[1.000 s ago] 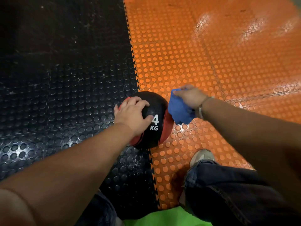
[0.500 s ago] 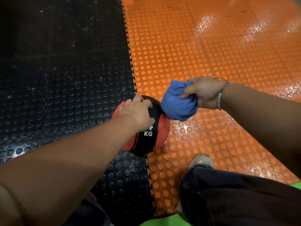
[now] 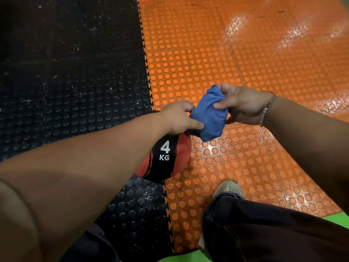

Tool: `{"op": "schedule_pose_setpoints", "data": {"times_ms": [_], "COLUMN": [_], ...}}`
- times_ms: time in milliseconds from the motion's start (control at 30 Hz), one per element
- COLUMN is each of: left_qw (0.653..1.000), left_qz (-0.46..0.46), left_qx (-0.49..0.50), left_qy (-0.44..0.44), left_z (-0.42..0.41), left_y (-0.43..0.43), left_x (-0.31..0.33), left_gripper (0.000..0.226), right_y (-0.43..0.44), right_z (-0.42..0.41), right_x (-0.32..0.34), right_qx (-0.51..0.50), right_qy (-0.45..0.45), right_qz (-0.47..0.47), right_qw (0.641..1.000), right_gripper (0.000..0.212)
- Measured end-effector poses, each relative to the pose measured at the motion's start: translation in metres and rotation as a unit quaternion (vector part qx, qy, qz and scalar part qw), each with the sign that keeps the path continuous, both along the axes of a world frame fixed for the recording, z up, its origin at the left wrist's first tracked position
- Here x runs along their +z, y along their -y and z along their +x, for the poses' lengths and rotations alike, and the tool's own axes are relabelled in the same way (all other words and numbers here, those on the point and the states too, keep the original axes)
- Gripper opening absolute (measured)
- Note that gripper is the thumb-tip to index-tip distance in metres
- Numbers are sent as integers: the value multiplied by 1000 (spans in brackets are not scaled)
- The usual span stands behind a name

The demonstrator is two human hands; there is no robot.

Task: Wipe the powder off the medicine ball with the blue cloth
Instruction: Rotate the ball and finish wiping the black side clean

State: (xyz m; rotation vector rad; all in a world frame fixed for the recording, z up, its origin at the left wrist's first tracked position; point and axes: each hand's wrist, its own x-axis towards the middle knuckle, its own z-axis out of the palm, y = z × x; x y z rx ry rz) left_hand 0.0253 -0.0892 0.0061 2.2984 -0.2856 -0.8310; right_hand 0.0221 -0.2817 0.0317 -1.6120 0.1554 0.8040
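Black mat (image 3: 66, 72), studded, fills the 9 o'clock half. The left hand (image 3: 177, 118) comes in from 7 o'clock with fingers curled. It sits over the 12 o'clock top of the ball (image 3: 166, 157). Its thumb tip touches the cloth (image 3: 209, 114) at the cloth's 8 o'clock edge. Can't tell whether that hand grips cloth, ball or neither. The ball is black and red, marked "4 KG", on the floor just under frame centre, straddling the toothed seam between mats. White dust (image 3: 143, 197) speckles the black mat at the ball's 6 o'clock. The cloth is blue and bunched, held at the ball's 1 o'clock, its low end just beside the ball's top. The right hand (image 3: 243, 103) has it clamped, thumb across the front and fingers wrapped behind. Bracelet (image 3: 264, 112) on that wrist. Shoe (image 3: 228, 188) at the ball's 4 o'clock, dark trouser leg (image 3: 264, 233) over it. Orange mat (image 3: 207, 53), glossy, takes the 3 o'clock half. Green strip (image 3: 340, 218) at the 4 o'clock corner.
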Motion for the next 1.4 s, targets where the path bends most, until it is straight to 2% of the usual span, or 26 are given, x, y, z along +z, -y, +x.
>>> {"op": "schedule_pose_setpoints", "data": {"times_ms": [67, 167, 267, 367, 433, 533, 600, 667, 700, 767, 833, 933, 1000, 1067, 1100, 1200, 1267, 1333, 1400], "left_qw": [990, 960, 951, 960, 973, 970, 945, 889, 860, 824, 805, 783, 772, 774, 780, 796, 809, 833, 859], "left_qz": [-108, -218, -252, -244, -193, -190, -262, -355, -389, -428, -438, -452, -458, -445, -428, -383, -362, -313, -255], "left_qx": [68, 142, 152, 102, 60, 53, 107, 177, 203, 244, 279, 308, 322, 336, 347, 382, 398, 410, 408], "left_qy": [-58, -100, -90, -98, -114, -143, -163, -230, -260, -281, -287, -298, -302, -301, -295, -271, -235, -199, -175], "left_z": [0, 6, 10, 12, 12, 10, 10, 12, 13, 16, 17, 16, 14, 13, 12, 9, 6, 6, 7], "left_y": [2, 2, 2, 0, -1, 6, 14, 22, 26, 31, 33, 36, 40, 43, 44, 48, 51, 52, 51], "left_x": [8, 15, 20, 22, 26, 32, 35, 38, 39, 40, 39, 33, 30, 26, 22, 12, 6, -3, -11], "left_gripper": [11, 18, 16, 17, 24, 27, 29, 33, 33, 24, 26, 32, 29, 28, 28, 29, 18, 8, 13], "right_y": [4, 18, 32, 43, 46, 40, 32, 27, 26, 28, 27, 14, 7, 8, 11, 25, 33, 39, 45], "right_z": [4, 9, 8, 8, 8, 10, 13, 12, 10, 4, -7, -21, -21, -14, -10, -6, -8, -9, -7], "right_x": [8, 16, 23, 28, 31, 31, 24, 15, 9, -3, -16, -23, -17, -12, -11, -20, -30, -34, -35], "right_qx": [-1, 23, -12, -62, -89, -139, -186, -197, -188, -173, -142, -132, -166, -197, -203, -190, -178, -176, -207], "right_qy": [37, 85, 48, 53, 60, 89, 86, 30, -8, -95, -169, -211, -195, -164, -140, -94, -98, -107, -128], "right_qz": [-54, -179, -238, -191, -155, -54, 3, 14, 5, 0, 15, 132, 233, 312, 323, 274, 240, 193, 91], "right_qw": [998, 980, 970, 978, 982, 985, 979, 980, 982, 980, 975, 960, 938, 915, 914, 938, 949, 959, 966], "right_gripper": [29, 33, 29, 14, 10, 37, 71, 99, 104, 107, 110, 91, 89, 91, 89, 89, 85, 65, 38]}}
